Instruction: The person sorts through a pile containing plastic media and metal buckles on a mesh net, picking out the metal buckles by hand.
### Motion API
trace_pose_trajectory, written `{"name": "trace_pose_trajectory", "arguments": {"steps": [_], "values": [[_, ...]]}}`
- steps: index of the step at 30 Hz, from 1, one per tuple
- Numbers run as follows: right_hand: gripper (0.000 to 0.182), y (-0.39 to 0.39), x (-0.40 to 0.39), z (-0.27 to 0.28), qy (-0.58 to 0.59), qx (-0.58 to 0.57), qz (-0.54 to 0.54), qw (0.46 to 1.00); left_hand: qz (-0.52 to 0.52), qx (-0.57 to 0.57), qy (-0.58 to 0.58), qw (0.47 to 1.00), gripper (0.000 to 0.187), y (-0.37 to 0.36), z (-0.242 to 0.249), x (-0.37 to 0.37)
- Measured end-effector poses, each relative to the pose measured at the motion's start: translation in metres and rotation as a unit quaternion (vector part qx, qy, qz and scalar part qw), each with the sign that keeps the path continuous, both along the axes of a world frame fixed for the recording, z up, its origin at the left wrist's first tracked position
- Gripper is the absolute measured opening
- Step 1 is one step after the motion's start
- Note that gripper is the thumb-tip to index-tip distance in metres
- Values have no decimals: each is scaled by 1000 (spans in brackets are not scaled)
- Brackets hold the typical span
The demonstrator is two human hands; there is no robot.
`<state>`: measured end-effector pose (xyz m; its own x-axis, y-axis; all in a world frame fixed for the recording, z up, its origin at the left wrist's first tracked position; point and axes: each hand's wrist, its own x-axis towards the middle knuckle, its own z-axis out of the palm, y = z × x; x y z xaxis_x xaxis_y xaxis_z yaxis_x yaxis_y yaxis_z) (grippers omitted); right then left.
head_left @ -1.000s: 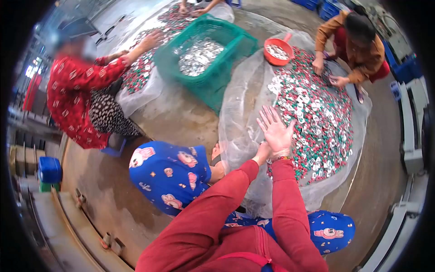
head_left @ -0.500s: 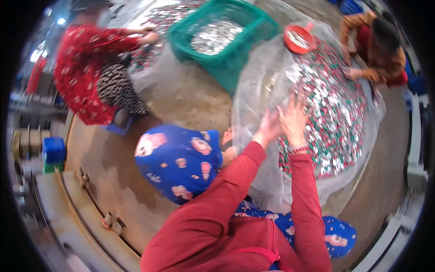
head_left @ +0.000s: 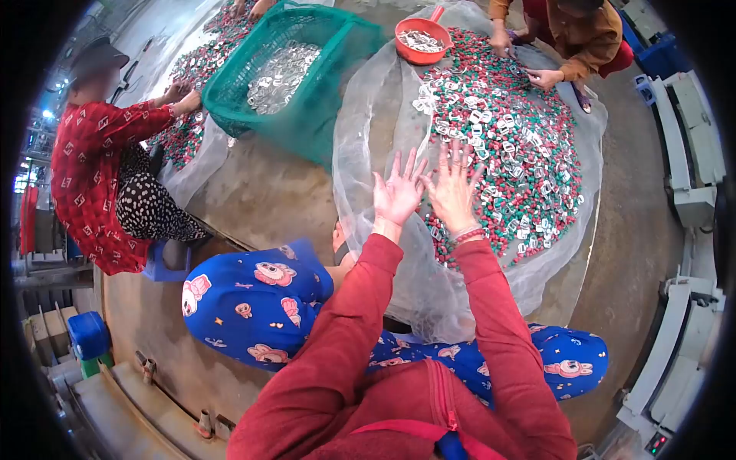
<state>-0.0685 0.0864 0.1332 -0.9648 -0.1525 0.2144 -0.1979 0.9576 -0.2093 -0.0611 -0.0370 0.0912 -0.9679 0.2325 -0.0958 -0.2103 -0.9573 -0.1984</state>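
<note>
- Here's the pile of small red, green and white pieces (head_left: 529,165), sprawled right of centre and running to the upper right!
- Left hand (head_left: 397,198) at mid-frame, palm showing, its grip fanned wide apart in front of the pale mesh sheet (head_left: 366,146), the pile just to its right.
- Right hand (head_left: 454,201) close beside it, back showing, grip spread apart too, at the pile's left edge; touching or not, I can't tell!
- Up top, a red colander (head_left: 420,57) by the pile, and upper right, a co-worker's hand (head_left: 545,78) at its far end!
</note>
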Motion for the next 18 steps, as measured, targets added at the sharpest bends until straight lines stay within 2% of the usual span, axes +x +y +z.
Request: {"name": "trace_pose_trajectory", "arguments": {"steps": [2, 5, 8, 11, 12, 13, 14, 15, 17, 18], "values": [[73, 3, 2, 0, 10, 2, -10, 1000, 11, 18, 34, 999, 69, -2, 2, -1], [66, 12, 7, 0, 4, 30, -19, 999, 0, 13, 8, 1000, 65, -4, 9, -2], [65, 16, 10, 1, 4, 49, -17, 999, 2, 10, 9, 1000, 65, -4, 9, -3], [66, 15, 8, -5, -31, 13, -41, 999, 2, 6, 10, 1000, 64, -4, 6, -3], [68, 19, 5, -11, -158, -260, -62, 950, 2, 5, 10, 1000, 64, -4, 5, -2], [70, 27, -3, -19, -271, -510, -79, 813, 5, -3, 17, 1000, 64, -4, 6, -2], [72, 26, -4, -7, -357, -711, -91, 599, 7, -11, 22, 1000, 64, -4, 7, -3], [75, 29, -2, 6, -345, -848, -93, 391, 9, -18, 26, 999, 65, -4, 8, -2], [76, 41, -1, 12, -317, -910, 10, 267, 12, -21, 19, 1000, 64, -3, 8, -3], [75, 46, 0, 15, -307, -921, 42, 236, 14, -22, 15, 1000, 64, -4, 8, -4]]}}
